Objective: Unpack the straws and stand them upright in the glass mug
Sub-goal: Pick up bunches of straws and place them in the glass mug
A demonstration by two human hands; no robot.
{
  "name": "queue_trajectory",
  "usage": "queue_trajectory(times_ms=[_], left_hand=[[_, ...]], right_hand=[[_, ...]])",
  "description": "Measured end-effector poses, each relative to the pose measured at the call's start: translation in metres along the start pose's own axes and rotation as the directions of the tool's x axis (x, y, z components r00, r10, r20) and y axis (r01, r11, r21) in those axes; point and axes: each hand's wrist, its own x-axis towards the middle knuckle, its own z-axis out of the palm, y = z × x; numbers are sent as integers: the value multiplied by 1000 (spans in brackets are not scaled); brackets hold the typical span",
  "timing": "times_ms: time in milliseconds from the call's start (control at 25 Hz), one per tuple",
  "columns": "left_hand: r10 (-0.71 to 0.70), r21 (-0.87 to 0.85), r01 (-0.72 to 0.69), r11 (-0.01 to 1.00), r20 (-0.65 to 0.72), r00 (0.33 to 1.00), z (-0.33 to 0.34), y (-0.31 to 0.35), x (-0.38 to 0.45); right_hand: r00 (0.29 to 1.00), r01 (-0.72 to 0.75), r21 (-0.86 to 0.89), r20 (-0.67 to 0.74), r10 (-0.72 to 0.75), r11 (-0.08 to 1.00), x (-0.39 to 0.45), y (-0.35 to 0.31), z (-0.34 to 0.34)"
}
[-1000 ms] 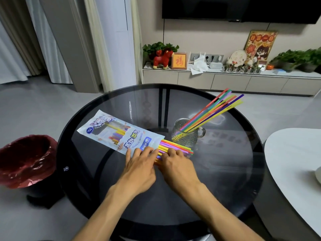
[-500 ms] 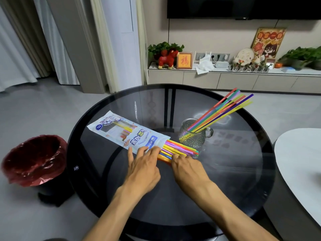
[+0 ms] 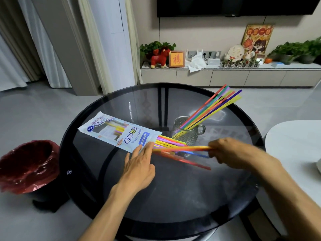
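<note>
A white printed straw packet [image 3: 119, 131] lies on the round dark glass table [image 3: 173, 197]. Coloured straws [image 3: 171, 142] stick out of its open right end. My left hand [image 3: 140, 164] presses flat on the packet's open end with straight fingers. My right hand [image 3: 231, 152] grips a small bunch of straws [image 3: 184, 149], drawn partly out to the right just above the table. Behind them stands a textured glass mug [image 3: 186, 134] holding several coloured straws [image 3: 212, 108] that lean up to the right.
A black bin with a red liner [image 3: 26, 167] stands on the floor left of the table. A white table [image 3: 295, 146] edges in at the right. A low cabinet [image 3: 225, 75] with plants and ornaments runs along the far wall.
My right hand has pulled a bunch of straws out of the packet toward the right. My left hand still presses the packet's open end down. The camera has shifted slightly.
</note>
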Motion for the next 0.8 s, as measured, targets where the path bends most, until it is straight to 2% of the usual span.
queue_trajectory(times_ms=[120, 200, 280, 320, 360, 400, 480, 520, 560, 640, 680, 720, 760, 800], left_hand=[[-2, -39, 4, 999, 55, 999, -2, -2, 2], [-26, -109, 29, 994, 37, 999, -4, 1, 1], [-65, -176, 30, 984, -199, 978, -12, 9, -1], [-33, -129, -13, 992, -350, 936, -16, 14, -3], [73, -30, -98, 995, -465, 882, -20, 20, -5], [225, 97, -204, 974, -512, 829, -21, 25, -7], [447, 282, -357, 891, -395, 803, -18, 38, -14], [474, 311, -382, 871, -322, 819, -15, 42, -18], [460, 293, -382, 877, -280, 842, -13, 43, -20], [367, 211, -319, 924, -248, 897, -14, 37, -19], [316, 177, -277, 944, -254, 914, -17, 34, -18], [269, 125, -243, 962, -274, 923, -21, 31, -16], [209, 0, -221, 975, -318, 925, -26, 29, -13], [152, -189, -228, 955, -348, 925, -33, 32, -12]], right_hand=[[1000, -6, 172, -25, 11, 985, -16, 27, -18], [993, -3, 183, -112, 24, 983, -16, 33, -16], [969, -10, 69, -246, 27, 998, -11, 26, -11], [951, -27, -18, -308, 20, 999, -8, 19, -6], [933, -16, -90, -360, -18, 996, -6, 8, -2], [917, 50, -137, -387, -100, 989, -3, -5, 3], [860, 294, -182, -378, -342, 938, 2, -29, 10], [828, 380, -200, -362, -428, 903, 2, -38, 11], [803, 416, -227, -362, -473, 881, 3, -43, 11], [754, 357, -291, -471, -457, 888, 6, -43, 9], [709, 270, -306, -579, -403, 913, 6, -42, 9], [634, 176, -268, -705, -317, 947, 5, -41, 7], [527, 134, -173, -821, -218, 976, 1, -41, 3], [411, 176, -40, -905, -110, 984, -4, -43, -1]])
